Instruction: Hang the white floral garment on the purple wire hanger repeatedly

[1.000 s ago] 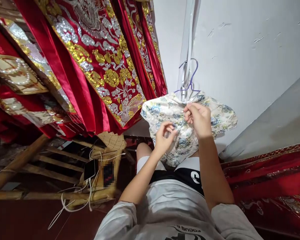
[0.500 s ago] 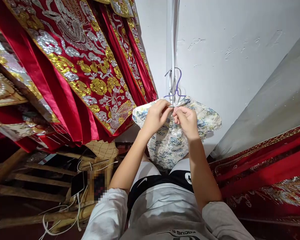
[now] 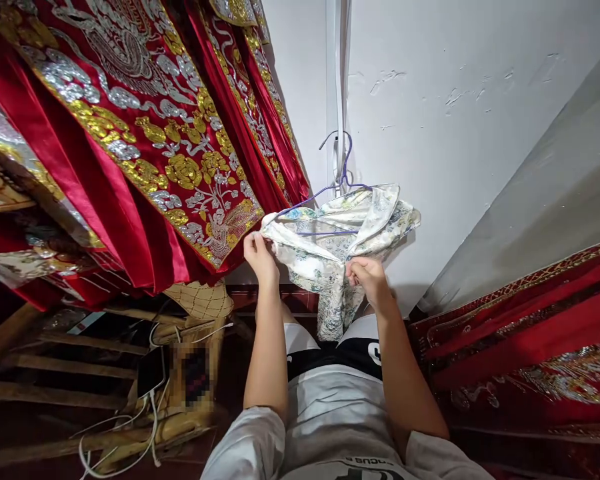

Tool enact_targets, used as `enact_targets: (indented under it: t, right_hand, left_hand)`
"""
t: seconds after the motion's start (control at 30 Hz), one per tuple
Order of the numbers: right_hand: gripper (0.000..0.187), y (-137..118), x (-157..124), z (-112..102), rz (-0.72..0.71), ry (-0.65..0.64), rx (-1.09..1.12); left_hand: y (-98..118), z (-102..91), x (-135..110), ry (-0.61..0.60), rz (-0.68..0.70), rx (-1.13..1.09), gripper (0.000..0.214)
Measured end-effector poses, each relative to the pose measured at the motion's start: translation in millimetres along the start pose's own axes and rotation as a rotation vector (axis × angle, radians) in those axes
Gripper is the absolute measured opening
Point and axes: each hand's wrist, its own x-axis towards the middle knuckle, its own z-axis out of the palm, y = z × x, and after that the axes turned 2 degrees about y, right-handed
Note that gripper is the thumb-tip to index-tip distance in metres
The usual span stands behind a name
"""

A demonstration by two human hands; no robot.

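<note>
Blouse [image 3: 313, 267] sits on hanger [image 3: 344, 177], near wall [image 3: 455, 133], in front of your legs. Your left hand [image 3: 261, 257] pinches blouse at its shoulder edge; your right hand [image 3: 370, 277] pinches front edge below neckline. Grips well apart, probably to spread neckline and tension front. Hanger bar shows inside opening, seemingly supporting shoulders. Whether hook catches anything: cannot tell.
</note>
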Motion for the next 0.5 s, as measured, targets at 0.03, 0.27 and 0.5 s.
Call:
enact_targets:
  t: [0.03,0.27,0.5]
  right_hand:
    - [0.026,-1,0,-4,0.002,-0.001,0.001]
    - [0.027,-6,-5,-30,0.106,-0.094,-0.023]
    - [0.028,-6,-6,-16,0.148,-0.300,-0.052]
  left_hand:
    - [-6,-1.2,-7,-0.009,-0.040,0.008,0.029]
    - [1,6.2,-21,-0.170,0.233,0.117,0.030]
    - [11,21.5,7,-0.141,-0.121,-0.024,0.025]
